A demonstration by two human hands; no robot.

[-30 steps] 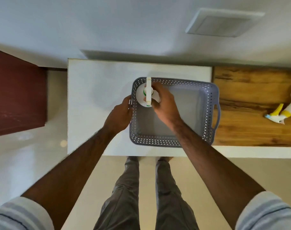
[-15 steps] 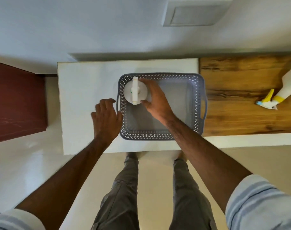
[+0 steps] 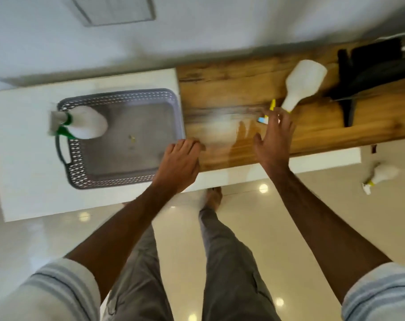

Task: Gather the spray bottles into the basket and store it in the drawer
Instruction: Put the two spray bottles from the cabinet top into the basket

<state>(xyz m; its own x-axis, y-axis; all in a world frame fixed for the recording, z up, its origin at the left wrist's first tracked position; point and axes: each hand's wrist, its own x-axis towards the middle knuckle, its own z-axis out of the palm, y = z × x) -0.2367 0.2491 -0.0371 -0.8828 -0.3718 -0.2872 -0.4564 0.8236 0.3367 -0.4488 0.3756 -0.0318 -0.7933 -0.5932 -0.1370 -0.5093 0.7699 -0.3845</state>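
A grey perforated basket [image 3: 171, 98] sits on the white counter [image 3: 30, 172]. A white spray bottle with a green trigger [image 3: 85, 125] stands in its left end. My left hand [image 3: 180, 163] rests at the basket's right rim, fingers curled on the edge. A second white spray bottle with a yellow trigger [image 3: 302, 85] stands on the wooden top [image 3: 220, 86]. My right hand [image 3: 274, 135] is spread open just below its nozzle, fingertips close to the trigger, holding nothing. A third white bottle [image 3: 379, 177] lies on the floor at the right.
A black object [image 3: 370, 72] stands at the far right of the wooden top. The wall runs behind the counter, with a vent [image 3: 113, 9] in it. Glossy cream floor [image 3: 289, 228] lies below, with my legs in grey trousers in the middle.
My right hand let go of the green-trigger bottle in the basket and reached right to the yellow-trigger bottle. My left hand moved from the basket's left side to its right rim. The view swung right.
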